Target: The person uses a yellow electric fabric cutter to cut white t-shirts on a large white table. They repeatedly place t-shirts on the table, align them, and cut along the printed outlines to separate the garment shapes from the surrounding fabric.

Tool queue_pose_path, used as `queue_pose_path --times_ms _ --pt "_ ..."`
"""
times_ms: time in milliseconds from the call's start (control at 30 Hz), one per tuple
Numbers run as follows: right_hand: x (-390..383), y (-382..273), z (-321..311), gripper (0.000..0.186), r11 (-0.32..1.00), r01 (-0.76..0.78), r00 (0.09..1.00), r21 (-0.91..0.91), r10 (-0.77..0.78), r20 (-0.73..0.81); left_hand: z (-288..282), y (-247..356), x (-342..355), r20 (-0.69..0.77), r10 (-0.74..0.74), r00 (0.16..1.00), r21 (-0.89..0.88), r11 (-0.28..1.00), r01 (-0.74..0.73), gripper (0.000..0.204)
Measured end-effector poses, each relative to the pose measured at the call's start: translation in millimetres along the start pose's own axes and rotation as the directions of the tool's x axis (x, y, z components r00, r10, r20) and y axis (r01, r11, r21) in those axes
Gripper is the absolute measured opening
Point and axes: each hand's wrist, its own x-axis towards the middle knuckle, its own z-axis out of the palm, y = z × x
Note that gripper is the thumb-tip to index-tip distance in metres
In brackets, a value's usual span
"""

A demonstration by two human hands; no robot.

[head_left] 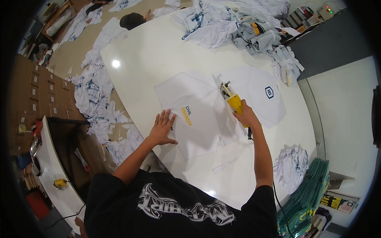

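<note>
My right hand [249, 117] is wrapped round the yellow body of an electric fabric cutter [235, 102], its metal cutting head at the far end. The cutter rests at the right edge of a printed white fabric panel [198, 137] lying flat on the table. My left hand [160, 129] presses down on the panel's left side, fingers spread. To the right of the cutter lies more white fabric [254, 79] with a dark hexagon print. A thin fabric strip [224, 165] lies closer to me. The blade's exact contact with the cloth is too small to make out.
Piles of white and grey fabric [222, 23] cover the white table's [135, 59] far end. A scrap heap [291, 164] and green packages [307, 194] are at the right. Stacked cartons [43, 95] and floor scraps lie left. A black cord [279, 202] trails by my right arm.
</note>
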Motion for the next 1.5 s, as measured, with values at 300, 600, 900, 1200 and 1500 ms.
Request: queue_pose_path --times_ms 300,600,900,1200,1500 --pt "37.2 -15.6 -16.8 0.071 0.996 0.057 0.996 -0.064 -0.053 0.071 -2.0 -1.9 1.3 -0.011 -0.002 1.0 -0.015 1.0 0.002 0.144" --pt "72.9 -31.0 -29.4 0.068 0.978 0.176 0.979 -0.111 -0.163 0.121 -12.5 0.1 -0.5 0.003 -0.011 1.0 -0.076 0.997 0.011 0.14" --pt "101.7 -75.2 -41.6 0.069 0.975 0.187 0.956 -0.117 -0.153 0.251 -15.2 -2.0 -2.3 -0.017 0.001 1.0 -0.082 0.997 -0.002 0.138" --pt "116.3 -106.0 -41.4 0.068 0.959 0.255 0.938 -0.12 -0.216 0.27 -17.5 -2.7 -1.7 0.016 -0.007 1.0 -0.069 0.998 0.008 0.136" --pt "133.6 -124.8 -34.5 0.068 0.937 0.325 0.921 -0.13 -0.282 0.269 -16.1 -6.0 -2.7 -0.002 0.012 1.0 -0.107 0.994 -0.012 0.134"
